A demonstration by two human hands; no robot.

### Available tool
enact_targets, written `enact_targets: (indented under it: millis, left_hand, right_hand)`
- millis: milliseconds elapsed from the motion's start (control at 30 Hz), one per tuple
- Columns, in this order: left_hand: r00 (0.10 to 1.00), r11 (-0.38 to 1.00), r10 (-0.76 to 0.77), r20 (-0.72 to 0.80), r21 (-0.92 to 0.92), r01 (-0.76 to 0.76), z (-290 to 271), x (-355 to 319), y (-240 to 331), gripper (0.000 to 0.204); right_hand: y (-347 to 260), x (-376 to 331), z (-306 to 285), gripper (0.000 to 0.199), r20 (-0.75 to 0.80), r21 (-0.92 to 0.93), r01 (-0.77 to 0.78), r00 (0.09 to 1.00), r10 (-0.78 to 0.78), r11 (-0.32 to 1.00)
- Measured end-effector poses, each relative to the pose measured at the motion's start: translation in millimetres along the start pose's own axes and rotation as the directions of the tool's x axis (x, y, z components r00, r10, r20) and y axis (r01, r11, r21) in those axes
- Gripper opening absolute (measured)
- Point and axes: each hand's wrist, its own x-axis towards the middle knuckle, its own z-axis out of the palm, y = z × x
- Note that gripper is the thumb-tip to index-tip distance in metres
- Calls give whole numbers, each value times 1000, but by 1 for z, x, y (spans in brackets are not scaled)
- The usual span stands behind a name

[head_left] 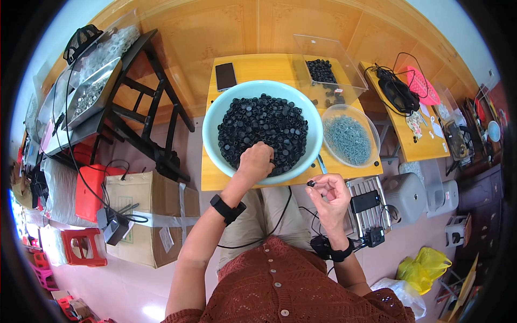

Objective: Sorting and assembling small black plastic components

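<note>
A large pale blue basin (211,132) stands on the yellow wooden table (207,180), heaped with small round black plastic caps (264,126). My left hand (256,161) reaches over the basin's near rim, its fingers curled down against the caps. The fingertips are hidden, so what they hold does not show. To the right, just off the table's near edge, my right hand (329,196) is raised with thumb and fingertips pinched. Between them is one small black cap (311,183). A round clear tub (374,132) of silvery screws (347,140) stands right of the basin.
Behind the tub, a clear plastic box (350,81) holds more black pieces. A dark phone (225,76) lies at the table's far left. Cables hang by my lap, near a metal rack (369,215). A cardboard box (145,215) and black stand (156,97) are left; another table (414,137) is right.
</note>
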Motion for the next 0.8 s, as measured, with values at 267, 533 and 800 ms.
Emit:
enact_targets:
  millis: [267, 533, 800]
  left_hand:
    - [991, 918, -26, 128, -389, 75, -21, 1, 4, 13]
    - [986, 11, -16, 164, -986, 164, -52, -53, 28, 21]
    - [995, -285, 0, 104, -953, 100, -24, -76, 35, 20]
  right_hand:
    - [-3, 4, 1, 23, 3, 31, -58, 998, 57, 998]
    - [-7, 13, 1, 22, 109, 244, -163, 984, 140, 956]
    - [-12, 13, 11, 20, 184, 293, -153, 978, 101, 944]
